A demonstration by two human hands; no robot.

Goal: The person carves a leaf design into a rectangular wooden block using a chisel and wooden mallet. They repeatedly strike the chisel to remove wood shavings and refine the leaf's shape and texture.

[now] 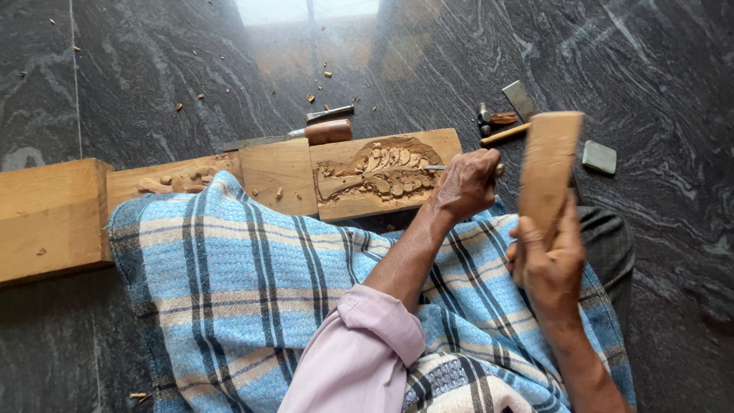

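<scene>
On the dark stone floor [650,69] lies a long plank [283,172] with a carved panel [382,174] of leaves cut into its right end. At that panel's right edge the left hand [466,183] is closed around a thin chisel [437,167], whose metal tip rests on the carving. Right of the panel, the right hand [549,264] grips a flat wooden mallet [549,168], held upright and clear of the chisel. A blue checked cloth [229,291] over the person's lap covers the plank's near edge just below the panel, and a pink sleeve [359,352] is rolled up at the left elbow. Behind the panel lie a wood-handled chisel [306,134] and a shorter steel tool [330,113]. Behind the mallet lie a small hammer [489,121], a flat blade [520,98] and a grey stone [599,157]. Far left of the panel sits a thick wood block [50,218]. Wood chips are scattered beyond the panel.
</scene>
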